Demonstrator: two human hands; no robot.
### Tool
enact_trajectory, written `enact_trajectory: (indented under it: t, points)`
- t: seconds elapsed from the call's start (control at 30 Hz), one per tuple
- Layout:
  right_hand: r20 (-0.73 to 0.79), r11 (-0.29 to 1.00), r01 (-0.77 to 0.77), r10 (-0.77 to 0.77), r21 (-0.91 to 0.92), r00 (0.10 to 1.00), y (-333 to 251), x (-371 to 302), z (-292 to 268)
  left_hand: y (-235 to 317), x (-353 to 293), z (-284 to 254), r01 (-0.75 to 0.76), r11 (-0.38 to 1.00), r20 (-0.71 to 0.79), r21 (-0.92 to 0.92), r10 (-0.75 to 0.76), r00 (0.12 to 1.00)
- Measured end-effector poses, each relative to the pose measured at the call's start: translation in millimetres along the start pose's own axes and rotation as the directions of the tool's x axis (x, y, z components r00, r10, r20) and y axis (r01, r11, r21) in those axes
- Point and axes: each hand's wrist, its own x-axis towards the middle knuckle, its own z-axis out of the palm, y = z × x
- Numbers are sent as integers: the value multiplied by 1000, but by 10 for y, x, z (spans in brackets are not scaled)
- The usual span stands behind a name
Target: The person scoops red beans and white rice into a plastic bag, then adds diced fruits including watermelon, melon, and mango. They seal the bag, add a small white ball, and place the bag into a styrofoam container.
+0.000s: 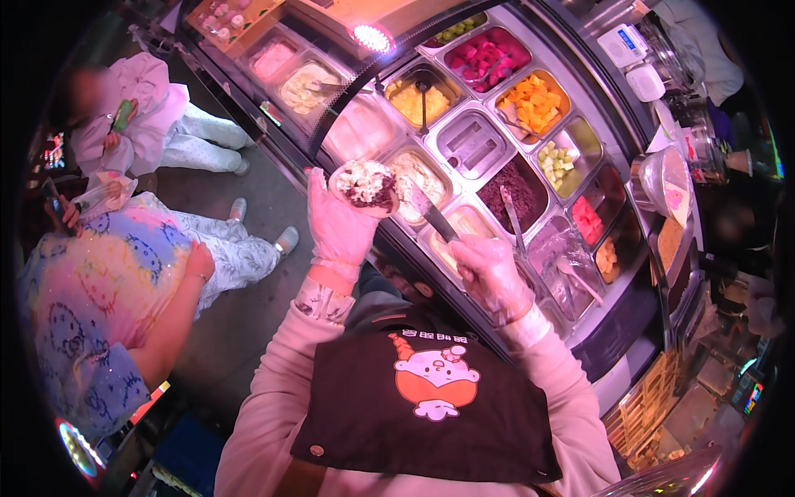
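Note:
My left hand (338, 232), in a clear glove, holds up a small round bowl (334, 184) over the near edge of the counter. White lumpy cream (358, 176) and a dark purple mash (381, 195) fill the bowl. In my gloved right hand (494, 277) is a spatula (440, 223), gripped by its dark handle. Its blade, smeared with white, rests at a metal pan of white cream (426, 176), close to the bowl's right side. Beyond the blade stands a pan of dark purple crumbly food (517, 192) with a spoon in it.
Pans of magenta cubes (489, 60), orange cubes (534, 103), pale green cubes (555, 166) and yellow pulp (418, 103) line the counter. A curved guard (344, 103) crosses its left side. A metal bowl (654, 178) stands right. Two people (132, 282) stand left, past the counter.

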Motion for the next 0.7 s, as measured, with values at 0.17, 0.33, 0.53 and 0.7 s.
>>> enact_trajectory:
  t: [0.17,0.33,0.53,0.7]
  points:
    - [78,958,263,-272,113,959,78,-253,114,-397,-32,343,-265,864,67,428,262,963]
    - [-6,947,259,-262,190,965,169,-446,221,-637,-207,619,-436,660,166,612,432,886]
    - [3,974,207,-209,93,978,223,-758,332,-824,-255,578,-473,602,132,643,522,843]
    - [-69,890,447,-442,90,894,487,-797,272,-769,-282,563,-478,635,89,606,543,835]
